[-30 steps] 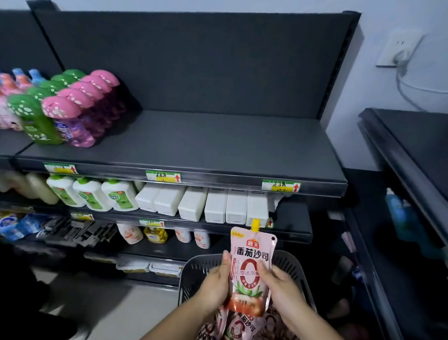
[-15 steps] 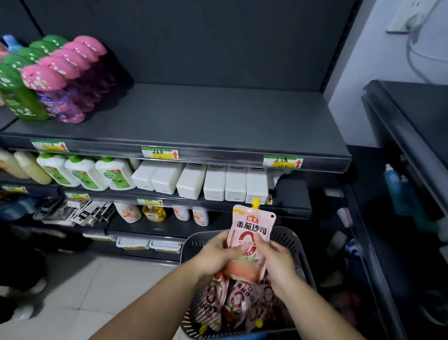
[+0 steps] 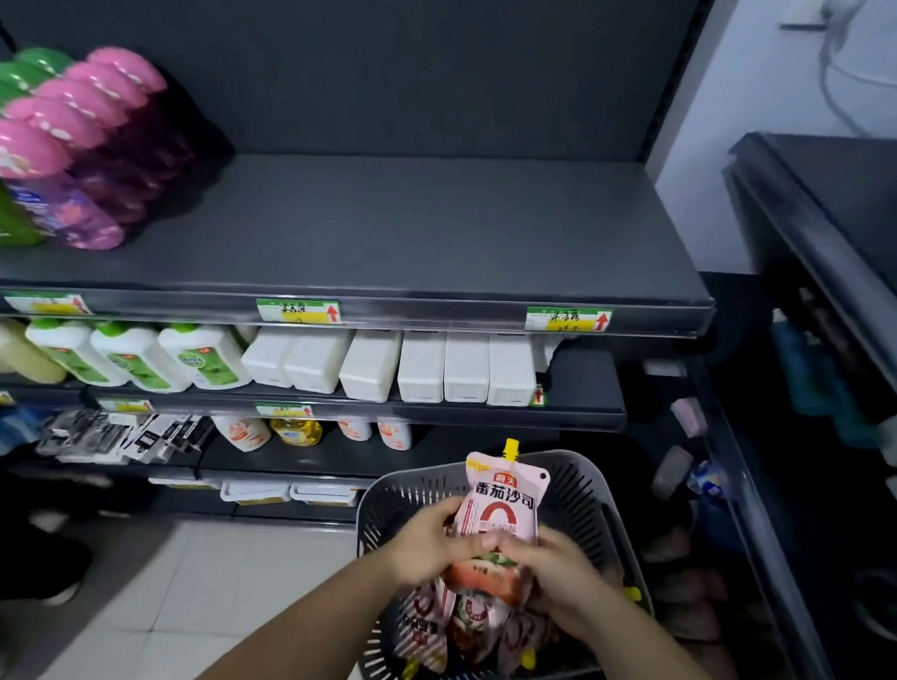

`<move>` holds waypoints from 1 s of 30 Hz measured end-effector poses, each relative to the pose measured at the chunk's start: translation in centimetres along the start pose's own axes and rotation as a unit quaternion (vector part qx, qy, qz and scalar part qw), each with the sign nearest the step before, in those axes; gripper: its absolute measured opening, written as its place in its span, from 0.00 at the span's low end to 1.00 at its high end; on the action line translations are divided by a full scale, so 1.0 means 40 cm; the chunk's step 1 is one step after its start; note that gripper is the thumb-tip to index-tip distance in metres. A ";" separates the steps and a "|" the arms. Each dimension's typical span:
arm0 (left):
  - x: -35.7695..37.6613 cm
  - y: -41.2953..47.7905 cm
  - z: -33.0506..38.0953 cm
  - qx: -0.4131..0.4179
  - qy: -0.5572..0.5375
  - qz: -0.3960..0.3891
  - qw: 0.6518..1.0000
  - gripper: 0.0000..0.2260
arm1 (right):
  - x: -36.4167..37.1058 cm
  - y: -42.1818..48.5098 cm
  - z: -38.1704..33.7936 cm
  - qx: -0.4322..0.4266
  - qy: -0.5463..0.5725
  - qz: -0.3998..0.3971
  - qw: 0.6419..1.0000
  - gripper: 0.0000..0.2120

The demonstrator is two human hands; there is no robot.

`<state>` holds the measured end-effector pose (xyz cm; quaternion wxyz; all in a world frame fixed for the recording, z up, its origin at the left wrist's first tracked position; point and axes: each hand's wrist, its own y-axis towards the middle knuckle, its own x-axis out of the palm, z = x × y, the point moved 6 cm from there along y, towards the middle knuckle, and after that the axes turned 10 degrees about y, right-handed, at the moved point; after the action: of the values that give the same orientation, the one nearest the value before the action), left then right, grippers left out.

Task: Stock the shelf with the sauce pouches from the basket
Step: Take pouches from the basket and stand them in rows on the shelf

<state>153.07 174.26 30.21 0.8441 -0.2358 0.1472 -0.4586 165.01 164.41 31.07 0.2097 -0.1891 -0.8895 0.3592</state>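
Note:
A pink sauce pouch [image 3: 501, 501] with a yellow spout stands upright over the grey slotted basket [image 3: 583, 494]. My left hand [image 3: 435, 542] grips its lower left side and my right hand [image 3: 554, 570] grips its lower right side. Several more pouches [image 3: 467, 621] lie in the basket under my hands. The dark top shelf [image 3: 415, 230] stretches bare from its middle to its right end.
Pink and green bottles [image 3: 70, 138] fill the top shelf's left end. White bottles and boxes [image 3: 373, 362] line the shelf below, and small bottles [image 3: 296, 431] sit lower. A second dark rack [image 3: 826, 243] stands to the right. White floor tiles [image 3: 209, 586] lie at the lower left.
The view has tilted down, so the shelves sit higher in frame. Both hands have slid lower on the pouch, which stays just above the basket.

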 end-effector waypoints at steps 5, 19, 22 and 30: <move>-0.035 0.029 -0.108 -0.129 0.171 -0.047 0.976 0.36 | -0.078 0.013 -0.006 -0.030 -0.029 0.029 0.999 0.18; 0.076 0.226 -0.296 0.084 0.739 -0.161 0.649 0.17 | -0.182 0.010 0.054 -0.049 0.034 0.105 0.993 0.22; 0.105 0.260 -0.374 0.098 0.775 -0.186 0.596 0.26 | -0.192 0.006 0.055 -0.054 0.063 0.108 0.991 0.22; 0.099 0.289 -0.364 0.070 0.790 -0.198 0.576 0.26 | -0.220 -0.018 0.073 -0.074 0.104 0.132 0.983 0.23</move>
<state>156.57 172.50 11.61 0.2954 0.2569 0.6726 -0.6280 170.79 158.01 27.61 0.2370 -0.3564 -0.8541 0.2956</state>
